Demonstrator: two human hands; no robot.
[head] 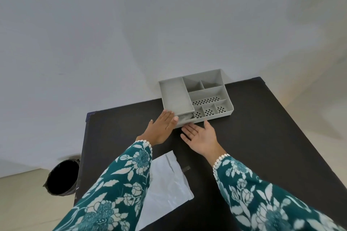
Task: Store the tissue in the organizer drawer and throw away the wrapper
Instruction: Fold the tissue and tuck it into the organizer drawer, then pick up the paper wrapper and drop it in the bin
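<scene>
On matte black table (262,146), grey plastic organizer (195,95) at twelve o'clock, drawer (185,119) slightly ajar with crumpled tissue (185,117) inside, left hand (161,127) flat against it, right hand (201,137) spread palm-up, crinkled wrapper (169,184) at six o'clock.

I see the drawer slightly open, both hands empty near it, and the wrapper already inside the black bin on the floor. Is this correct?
Not quite. The head view shows the wrapper lying on the black table, below the left hand, not in the bin. The rest holds: the drawer is slightly open, and the right hand is empty too.
</scene>
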